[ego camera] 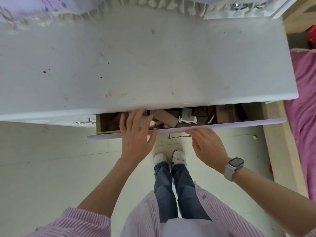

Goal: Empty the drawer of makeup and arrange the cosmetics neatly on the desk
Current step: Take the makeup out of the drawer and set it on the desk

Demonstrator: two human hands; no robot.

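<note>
Fingers (136, 115) of the left hand (136, 134) are spread wide and straight, reaching over the lilac front panel (239, 123) into the drawer (254, 110); they hold nothing that can be seen. Those of the right hand (207, 144) lie straight and relaxed, with the tips resting on the top edge of the front panel, just above the metal handle (177, 136). A watch (235, 165) sits on the right wrist. Only part of the drawer shows from under the white desk (136, 65), whose top carries small marks and stains. Inside lie the cosmetics, a jumble of brown cardboard boxes (168, 117), a small white card with a dark border (188, 115) and dark items too blurred to name.
</note>
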